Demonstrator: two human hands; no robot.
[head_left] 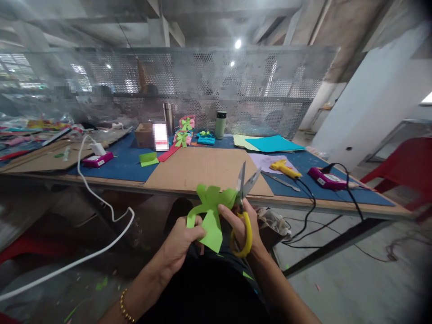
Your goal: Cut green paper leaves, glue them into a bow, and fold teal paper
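Observation:
Pinched in my left hand (187, 236) is a strip of a green paper cutout (212, 216) with several petal-like lobes. My right hand (245, 225) has its fingers in the yellow handles of a pair of scissors (245, 191). The scissors' blades point up and stand apart, just right of the cutout. A finger of the right hand also rests against the green paper. Both hands are above my lap, in front of the table edge. Behind the cutout lies a flat sheet of brown cardboard (189, 168).
A yellow glue gun (285, 168) and a knife-like metal tool (281, 181) lie on the right. Purple power strips (97, 159) sit at both sides. Toward the back stand a green bottle (220, 126), a steel flask (168, 118) and blue paper (275, 143). A white cable hangs left.

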